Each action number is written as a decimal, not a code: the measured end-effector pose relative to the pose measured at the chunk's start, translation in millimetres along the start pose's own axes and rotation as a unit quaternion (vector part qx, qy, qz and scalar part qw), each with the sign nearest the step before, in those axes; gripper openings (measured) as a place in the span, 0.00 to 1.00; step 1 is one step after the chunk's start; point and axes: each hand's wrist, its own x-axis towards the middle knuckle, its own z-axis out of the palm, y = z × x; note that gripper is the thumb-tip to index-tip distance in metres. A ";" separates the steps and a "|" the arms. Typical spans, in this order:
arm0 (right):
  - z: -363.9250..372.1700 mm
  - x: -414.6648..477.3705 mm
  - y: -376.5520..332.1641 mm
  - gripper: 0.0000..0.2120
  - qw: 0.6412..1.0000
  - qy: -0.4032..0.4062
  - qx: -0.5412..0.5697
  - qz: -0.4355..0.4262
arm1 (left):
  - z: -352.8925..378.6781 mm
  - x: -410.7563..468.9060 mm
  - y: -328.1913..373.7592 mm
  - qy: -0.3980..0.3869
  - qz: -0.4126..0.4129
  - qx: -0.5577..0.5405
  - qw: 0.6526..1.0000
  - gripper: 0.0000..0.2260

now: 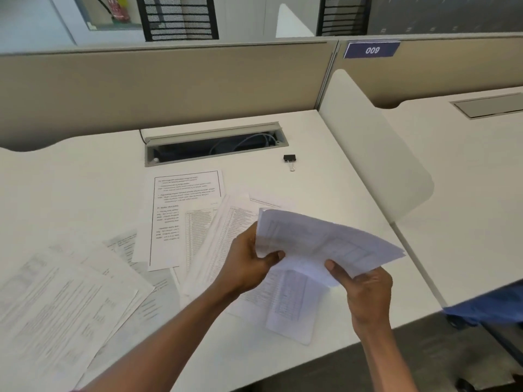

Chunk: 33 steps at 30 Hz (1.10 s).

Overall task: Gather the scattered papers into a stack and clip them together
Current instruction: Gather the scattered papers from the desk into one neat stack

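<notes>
Both hands hold a small bundle of papers (325, 241) lifted above the white desk (85, 182). My left hand (249, 261) pinches its left edge and my right hand (365, 290) grips its near edge. Scattered printed sheets lie below: a bordered text page (184, 210) in the middle, table sheets (215, 236) beside it, and a loose spread (65, 301) at the near left. One sheet (291, 306) lies under the bundle. A black binder clip (289, 159) sits alone on the desk, beyond the papers.
An open cable tray (215, 145) with wires is sunk into the desk behind the papers. Beige partition panels (169, 86) close the back. A white divider (376, 154) bounds the right side. A blue chair (492, 309) shows at the right edge.
</notes>
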 end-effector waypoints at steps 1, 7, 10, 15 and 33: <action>0.9 -1.6 4.8 0.21 1.000 0.003 -0.002 0.011 | 3.1 -1.0 -4.0 -0.009 0.000 0.014 1.000 0.24; -15.9 4.7 10.1 0.10 0.992 0.109 0.011 0.065 | 13.9 -6.3 -17.8 -0.051 -0.043 -0.013 0.998 0.31; -32.5 15.2 7.8 0.10 0.992 0.103 -0.001 0.073 | 15.1 -2.0 -25.7 -0.035 -0.053 -0.026 0.998 0.23; -29.2 23.0 22.0 0.11 0.985 0.000 -0.078 0.154 | 28.1 3.3 -33.3 -0.050 -0.083 0.014 0.995 0.17; 36.1 9.3 104.6 0.12 0.950 0.024 -0.280 0.135 | 63.9 28.5 -33.7 0.107 -0.212 0.379 0.894 0.31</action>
